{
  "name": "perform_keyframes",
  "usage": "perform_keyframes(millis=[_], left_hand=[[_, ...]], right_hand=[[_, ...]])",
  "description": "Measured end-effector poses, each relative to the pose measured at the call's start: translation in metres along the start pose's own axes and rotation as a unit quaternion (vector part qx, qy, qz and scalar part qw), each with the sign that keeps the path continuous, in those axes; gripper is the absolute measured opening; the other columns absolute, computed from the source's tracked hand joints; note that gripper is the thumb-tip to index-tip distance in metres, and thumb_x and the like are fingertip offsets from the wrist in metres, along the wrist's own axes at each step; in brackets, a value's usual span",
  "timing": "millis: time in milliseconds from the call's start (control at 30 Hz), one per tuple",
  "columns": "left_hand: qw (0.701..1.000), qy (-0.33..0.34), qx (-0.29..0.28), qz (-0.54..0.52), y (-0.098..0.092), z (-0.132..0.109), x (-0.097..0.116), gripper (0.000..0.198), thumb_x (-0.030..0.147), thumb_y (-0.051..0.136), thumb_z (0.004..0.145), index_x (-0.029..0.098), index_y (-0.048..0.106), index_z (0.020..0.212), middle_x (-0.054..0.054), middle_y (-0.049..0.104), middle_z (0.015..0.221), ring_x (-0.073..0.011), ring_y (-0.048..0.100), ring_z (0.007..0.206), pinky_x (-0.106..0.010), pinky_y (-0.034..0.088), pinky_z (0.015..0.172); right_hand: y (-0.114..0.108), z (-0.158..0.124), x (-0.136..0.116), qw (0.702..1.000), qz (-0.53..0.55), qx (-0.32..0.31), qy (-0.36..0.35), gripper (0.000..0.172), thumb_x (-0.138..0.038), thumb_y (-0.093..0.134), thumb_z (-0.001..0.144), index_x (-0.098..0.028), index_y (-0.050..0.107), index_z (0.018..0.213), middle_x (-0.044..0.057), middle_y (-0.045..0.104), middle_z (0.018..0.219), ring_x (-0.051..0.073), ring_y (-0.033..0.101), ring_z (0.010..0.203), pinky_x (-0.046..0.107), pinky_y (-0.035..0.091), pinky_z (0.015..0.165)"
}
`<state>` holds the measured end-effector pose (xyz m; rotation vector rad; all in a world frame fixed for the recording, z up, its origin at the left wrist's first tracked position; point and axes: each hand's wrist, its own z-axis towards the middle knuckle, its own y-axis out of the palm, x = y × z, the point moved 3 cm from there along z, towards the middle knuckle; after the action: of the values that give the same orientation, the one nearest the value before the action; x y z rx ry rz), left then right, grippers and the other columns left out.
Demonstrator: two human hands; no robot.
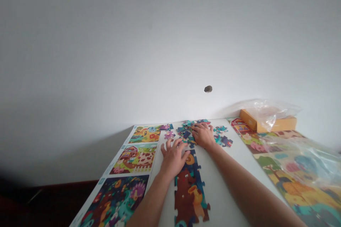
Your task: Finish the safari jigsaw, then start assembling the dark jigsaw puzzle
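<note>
Teal-and-blue puzzle pieces (187, 134) are partly covered by the right hand (204, 135), grip unclear; the left hand (173, 156) is spread.

a puzzle strip (188, 195) lies on a table (223, 198) between a person's forearms, loose pieces (186, 129) heaped behind it, under and around the right hand (204, 135). the left hand (172, 159) is at the strip's far left corner, right of a picture sheet (133, 165). at far right, a box (277, 125) stands before the wall (160, 42), plastic (266, 108) over it.
</note>
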<state>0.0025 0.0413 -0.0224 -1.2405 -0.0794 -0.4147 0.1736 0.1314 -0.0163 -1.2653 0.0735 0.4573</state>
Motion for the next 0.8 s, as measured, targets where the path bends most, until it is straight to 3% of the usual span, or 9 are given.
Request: perform_keyframes(millis=[267,400,567,800], left_hand=[[0.999,0.016,0.000,-0.029,-0.005,0.001,0.000,0.018,0.035,0.065,0.090,0.038,0.075,0.104,0.001,0.064,0.131,-0.0351,0.041,0.130,-0.063,0.026,0.111],[0.999,0.021,0.001,-0.035,-0.004,0.001,-0.003,0.018,0.037,0.066,0.089,0.036,0.075,0.104,0.000,0.066,0.128,-0.0347,0.041,0.130,-0.060,0.029,0.110],[0.999,0.027,0.009,-0.038,-0.002,0.001,-0.006,0.019,0.036,0.065,0.089,0.036,0.075,0.105,0.000,0.066,0.127,-0.0346,0.041,0.129,-0.059,0.031,0.108],[0.999,0.032,0.003,-0.041,0.000,0.001,-0.008,0.020,0.037,0.063,0.089,0.035,0.074,0.106,-0.001,0.065,0.127,-0.0338,0.041,0.128,-0.057,0.032,0.108]], right_hand=[[0.000,0.006,0.005,0.998,0.010,0.036,0.040,0.024,-0.046,0.059,0.093,-0.025,0.070,0.096,0.006,0.073,0.112,0.029,0.051,0.118,0.055,0.018,0.107],[0.000,0.009,0.009,0.997,-0.009,0.054,0.057,0.024,-0.044,0.062,0.090,-0.025,0.070,0.103,0.007,0.072,0.111,0.030,0.052,0.114,0.053,0.020,0.105],[-0.003,0.005,0.023,0.982,-0.039,0.099,0.158,0.027,-0.039,0.058,0.091,-0.022,0.071,0.108,0.014,0.070,0.113,0.032,0.053,0.111,0.051,0.023,0.101],[-0.005,0.006,0.013,0.980,0.041,0.163,0.109,0.024,-0.034,0.056,0.092,-0.021,0.070,0.107,0.010,0.071,0.109,0.026,0.059,0.107,0.042,0.028,0.102]])
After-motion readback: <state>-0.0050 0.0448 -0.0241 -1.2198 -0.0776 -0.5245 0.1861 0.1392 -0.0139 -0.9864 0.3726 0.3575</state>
